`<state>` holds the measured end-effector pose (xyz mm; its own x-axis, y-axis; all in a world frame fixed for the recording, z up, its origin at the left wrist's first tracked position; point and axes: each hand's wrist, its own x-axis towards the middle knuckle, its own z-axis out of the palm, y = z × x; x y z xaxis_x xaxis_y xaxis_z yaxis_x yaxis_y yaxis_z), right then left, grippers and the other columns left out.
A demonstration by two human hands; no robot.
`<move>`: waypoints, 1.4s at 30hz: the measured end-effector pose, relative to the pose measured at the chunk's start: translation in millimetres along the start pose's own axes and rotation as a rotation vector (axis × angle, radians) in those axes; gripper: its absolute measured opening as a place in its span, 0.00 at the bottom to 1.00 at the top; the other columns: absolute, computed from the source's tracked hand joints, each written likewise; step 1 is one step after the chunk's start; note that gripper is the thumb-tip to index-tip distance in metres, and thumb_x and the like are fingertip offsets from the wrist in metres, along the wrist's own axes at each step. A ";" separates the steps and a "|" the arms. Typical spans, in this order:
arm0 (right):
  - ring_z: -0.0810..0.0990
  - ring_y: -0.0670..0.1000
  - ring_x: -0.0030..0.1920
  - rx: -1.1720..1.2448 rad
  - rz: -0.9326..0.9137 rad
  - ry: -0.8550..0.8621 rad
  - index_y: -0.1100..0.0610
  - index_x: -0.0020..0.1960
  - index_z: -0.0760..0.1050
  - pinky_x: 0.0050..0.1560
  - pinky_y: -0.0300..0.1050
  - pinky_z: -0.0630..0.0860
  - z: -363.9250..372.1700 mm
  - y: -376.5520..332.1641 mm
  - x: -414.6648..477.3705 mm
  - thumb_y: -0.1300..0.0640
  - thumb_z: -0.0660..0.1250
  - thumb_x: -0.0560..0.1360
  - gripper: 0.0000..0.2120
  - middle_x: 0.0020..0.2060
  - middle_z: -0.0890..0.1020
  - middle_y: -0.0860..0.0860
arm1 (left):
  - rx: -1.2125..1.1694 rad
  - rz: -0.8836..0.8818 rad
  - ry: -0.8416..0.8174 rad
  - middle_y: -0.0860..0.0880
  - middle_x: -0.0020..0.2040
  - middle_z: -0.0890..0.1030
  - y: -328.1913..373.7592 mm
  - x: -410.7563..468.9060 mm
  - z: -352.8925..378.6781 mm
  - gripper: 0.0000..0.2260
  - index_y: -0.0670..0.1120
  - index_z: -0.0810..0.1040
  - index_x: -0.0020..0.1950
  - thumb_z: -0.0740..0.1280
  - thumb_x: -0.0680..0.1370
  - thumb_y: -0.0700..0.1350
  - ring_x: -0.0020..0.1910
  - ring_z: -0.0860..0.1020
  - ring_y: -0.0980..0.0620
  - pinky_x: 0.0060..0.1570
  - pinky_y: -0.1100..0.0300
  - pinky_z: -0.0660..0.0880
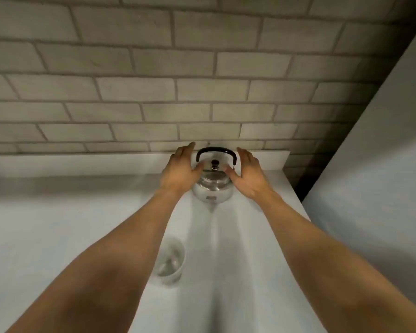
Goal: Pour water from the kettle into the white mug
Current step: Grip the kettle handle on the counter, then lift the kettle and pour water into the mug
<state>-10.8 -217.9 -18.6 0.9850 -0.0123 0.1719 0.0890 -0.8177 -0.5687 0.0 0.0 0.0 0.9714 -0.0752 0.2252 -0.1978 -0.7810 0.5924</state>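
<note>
- The kettle [213, 182] stands on the white counter [58, 224], close to the brick wall [154, 92].
- Left hand [180, 170] and right hand [246, 175] flank the kettle, fingers spread, gripping nothing.
- The white mug [172, 260] sits nearer than the kettle, partly behind the left forearm.
- The kettle's small label is unreadable.
</note>
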 end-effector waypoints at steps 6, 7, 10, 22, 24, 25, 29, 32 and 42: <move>0.58 0.54 0.81 0.095 -0.112 -0.010 0.55 0.84 0.53 0.73 0.41 0.53 16.2 21.9 53.0 0.40 0.64 0.81 0.39 0.82 0.60 0.53 | -0.026 -0.018 -0.085 0.48 0.83 0.57 5.2 44.8 33.1 0.29 0.54 0.55 0.83 0.63 0.84 0.50 0.81 0.61 0.45 0.77 0.46 0.64; 0.59 0.53 0.80 0.104 -0.163 -0.002 0.54 0.84 0.54 0.73 0.41 0.55 18.1 24.5 60.0 0.41 0.64 0.81 0.38 0.82 0.61 0.53 | -0.022 -0.004 -0.103 0.47 0.83 0.59 4.3 50.7 37.2 0.29 0.53 0.55 0.83 0.63 0.85 0.50 0.80 0.62 0.45 0.77 0.46 0.65; 0.69 0.51 0.73 0.149 -0.285 -0.073 0.52 0.82 0.59 0.68 0.39 0.64 22.5 25.9 75.3 0.44 0.65 0.82 0.33 0.76 0.70 0.52 | 0.019 0.038 -0.166 0.43 0.78 0.69 -2.6 61.1 42.6 0.24 0.50 0.61 0.82 0.59 0.86 0.50 0.75 0.69 0.42 0.74 0.46 0.68; 0.78 0.43 0.36 0.186 -0.253 -0.239 0.44 0.50 0.77 0.37 0.38 0.72 5.1 12.4 92.5 0.44 0.64 0.81 0.06 0.38 0.81 0.45 | 0.041 0.153 -0.113 0.44 0.56 0.81 -4.8 54.2 27.0 0.14 0.45 0.77 0.68 0.58 0.87 0.47 0.48 0.79 0.46 0.50 0.55 0.74; 0.78 0.44 0.36 0.189 -0.275 -0.228 0.43 0.48 0.77 0.35 0.38 0.72 -4.7 5.9 84.9 0.43 0.64 0.81 0.06 0.37 0.81 0.46 | 0.033 0.152 -0.106 0.45 0.57 0.80 4.0 44.9 16.9 0.14 0.46 0.77 0.69 0.58 0.87 0.48 0.46 0.76 0.50 0.50 0.57 0.71; 0.79 0.45 0.37 0.194 -0.289 -0.220 0.44 0.49 0.77 0.36 0.39 0.72 -10.4 2.0 79.3 0.43 0.64 0.80 0.07 0.37 0.82 0.47 | 0.026 0.151 -0.105 0.46 0.57 0.79 9.3 38.7 11.1 0.15 0.47 0.76 0.69 0.57 0.87 0.49 0.46 0.76 0.50 0.50 0.57 0.71; 0.81 0.41 0.41 0.179 -0.332 -0.140 0.42 0.49 0.79 0.38 0.35 0.72 -35.7 -17.9 47.7 0.38 0.65 0.78 0.09 0.39 0.84 0.40 | -0.007 0.170 -0.079 0.46 0.55 0.79 33.4 5.4 -14.0 0.14 0.48 0.77 0.68 0.58 0.87 0.48 0.50 0.80 0.44 0.54 0.50 0.78; 0.80 0.36 0.43 0.132 -0.357 -0.080 0.40 0.50 0.80 0.38 0.28 0.68 -51.2 -29.0 17.3 0.37 0.64 0.78 0.10 0.40 0.82 0.31 | 0.029 0.231 -0.020 0.44 0.56 0.81 48.4 -25.3 -26.0 0.13 0.46 0.78 0.67 0.60 0.86 0.47 0.51 0.80 0.41 0.54 0.46 0.78; 0.83 0.40 0.42 0.228 -0.406 0.014 0.48 0.54 0.86 0.42 0.28 0.71 -68.8 -30.8 -104.1 0.46 0.70 0.79 0.09 0.41 0.85 0.33 | -0.144 0.301 0.092 0.47 0.62 0.79 58.8 -145.6 -20.3 0.16 0.46 0.76 0.72 0.63 0.85 0.49 0.59 0.79 0.48 0.58 0.49 0.79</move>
<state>-126.2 -231.1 36.4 0.8620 0.2735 0.4269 0.4985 -0.6105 -0.6155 -155.8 -22.4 17.8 0.8519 -0.2278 0.4716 -0.4968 -0.6363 0.5902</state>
